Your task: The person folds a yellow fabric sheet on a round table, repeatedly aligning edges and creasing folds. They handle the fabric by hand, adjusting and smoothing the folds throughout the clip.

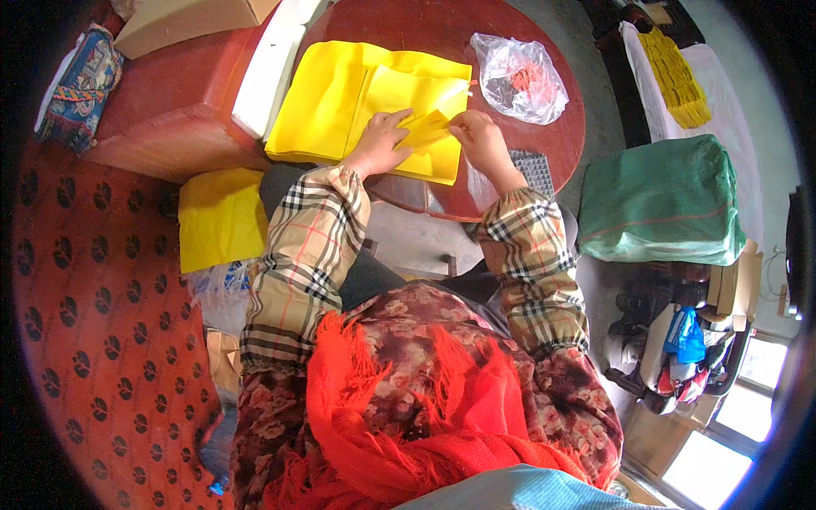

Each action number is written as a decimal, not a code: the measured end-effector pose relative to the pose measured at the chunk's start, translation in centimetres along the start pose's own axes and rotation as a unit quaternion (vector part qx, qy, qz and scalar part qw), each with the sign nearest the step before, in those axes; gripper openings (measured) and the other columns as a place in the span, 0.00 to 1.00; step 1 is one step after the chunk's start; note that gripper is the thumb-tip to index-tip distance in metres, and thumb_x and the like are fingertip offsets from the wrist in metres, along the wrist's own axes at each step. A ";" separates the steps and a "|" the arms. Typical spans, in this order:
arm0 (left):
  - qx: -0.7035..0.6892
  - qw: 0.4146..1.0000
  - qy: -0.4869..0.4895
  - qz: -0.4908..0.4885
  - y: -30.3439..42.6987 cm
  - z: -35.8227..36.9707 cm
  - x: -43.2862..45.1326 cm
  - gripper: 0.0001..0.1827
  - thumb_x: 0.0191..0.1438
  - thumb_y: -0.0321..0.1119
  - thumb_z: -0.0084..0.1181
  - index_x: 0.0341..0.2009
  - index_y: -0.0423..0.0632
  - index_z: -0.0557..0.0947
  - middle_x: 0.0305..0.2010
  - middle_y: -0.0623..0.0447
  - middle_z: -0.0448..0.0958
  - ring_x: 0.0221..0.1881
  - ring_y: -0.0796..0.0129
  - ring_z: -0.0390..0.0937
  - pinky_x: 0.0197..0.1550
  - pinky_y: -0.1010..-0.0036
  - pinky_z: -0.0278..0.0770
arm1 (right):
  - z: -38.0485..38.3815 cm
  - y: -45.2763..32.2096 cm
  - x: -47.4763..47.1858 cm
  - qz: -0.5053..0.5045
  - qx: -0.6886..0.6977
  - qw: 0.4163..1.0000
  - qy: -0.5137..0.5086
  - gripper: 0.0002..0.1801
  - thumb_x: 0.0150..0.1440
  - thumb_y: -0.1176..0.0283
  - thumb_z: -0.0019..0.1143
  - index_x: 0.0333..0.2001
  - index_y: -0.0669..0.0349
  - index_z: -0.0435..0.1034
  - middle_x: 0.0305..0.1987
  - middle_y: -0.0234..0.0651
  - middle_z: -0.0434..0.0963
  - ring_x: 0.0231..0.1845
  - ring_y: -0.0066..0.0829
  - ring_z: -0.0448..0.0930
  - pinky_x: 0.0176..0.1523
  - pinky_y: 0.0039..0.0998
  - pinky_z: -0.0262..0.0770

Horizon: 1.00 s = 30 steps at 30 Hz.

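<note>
Yellow sheets (325, 102), paper or thin fabric, lie stacked on a round red-brown table (395, 19). My left hand (381, 141) rests on the top of the stack with its fingers apart. Beside it, a small folded yellow piece (428, 131) is raised from the stack. My right hand (482, 143) pinches the right end of that piece between thumb and fingers. Small red and white tabs (472, 83) stick out at the stack's right edge. Close to my right wrist lies a grey pad (532, 171) with a raised pyramid texture.
A clear plastic bag (523, 80) with red bits inside lies at the table's right. A red box-shaped piece of furniture (172, 95) adjoins the table on the left. A green woven sack (660, 201) stands on the right, with bundled yellow sheets (676, 80) beyond it.
</note>
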<state>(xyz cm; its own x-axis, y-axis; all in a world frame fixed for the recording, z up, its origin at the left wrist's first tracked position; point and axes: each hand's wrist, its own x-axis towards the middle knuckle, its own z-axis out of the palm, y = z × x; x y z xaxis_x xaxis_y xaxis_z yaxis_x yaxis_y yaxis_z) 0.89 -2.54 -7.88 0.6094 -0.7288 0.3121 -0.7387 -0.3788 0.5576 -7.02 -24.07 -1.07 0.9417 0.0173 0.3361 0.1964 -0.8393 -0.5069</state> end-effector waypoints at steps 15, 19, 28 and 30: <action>0.012 0.999 -0.028 -0.016 -0.3 0.1 0.2 0.16 0.50 0.42 0.55 0.34 0.42 0.82 0.66 0.51 0.61 0.59 0.48 0.59 0.63 0.58 0.56 | 0.4 1.8 -3.2 -0.024 -0.004 0.991 -0.129 0.08 0.46 0.69 0.62 0.32 0.57 0.76 0.38 0.39 0.76 0.45 0.44 0.74 0.49 0.39 0.72; 0.011 1.000 -0.023 -0.015 0.2 -0.2 0.2 0.15 0.50 0.42 0.56 0.33 0.41 0.82 0.66 0.50 0.61 0.57 0.47 0.60 0.61 0.59 0.58 | 0.1 1.2 -1.5 -0.030 -0.007 0.994 -0.104 0.06 0.48 0.72 0.60 0.31 0.61 0.75 0.34 0.41 0.75 0.40 0.45 0.75 0.45 0.39 0.72; -0.008 1.000 0.007 -0.002 0.8 -0.7 -0.2 0.16 0.49 0.42 0.57 0.33 0.40 0.82 0.66 0.49 0.62 0.56 0.46 0.60 0.61 0.59 0.58 | -0.2 -0.6 0.7 -0.055 -0.010 0.998 -0.019 0.08 0.49 0.73 0.60 0.32 0.66 0.73 0.32 0.43 0.75 0.37 0.45 0.75 0.42 0.39 0.72; -0.005 1.000 0.007 -0.002 0.5 -0.3 -0.1 0.16 0.50 0.41 0.57 0.32 0.40 0.82 0.66 0.50 0.62 0.55 0.46 0.60 0.60 0.59 0.59 | -0.3 -0.4 0.0 -0.014 0.007 1.000 0.001 0.09 0.48 0.72 0.61 0.32 0.65 0.73 0.32 0.43 0.75 0.37 0.45 0.75 0.43 0.39 0.72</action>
<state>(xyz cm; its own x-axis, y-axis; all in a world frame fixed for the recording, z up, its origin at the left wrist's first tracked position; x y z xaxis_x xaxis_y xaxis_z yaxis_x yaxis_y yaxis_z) 0.61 -2.50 -7.40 0.6167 -0.7190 0.3206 -0.7332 -0.3764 0.5663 -7.14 -23.86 -0.61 0.9351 0.0383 0.3522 0.2256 -0.8309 -0.5087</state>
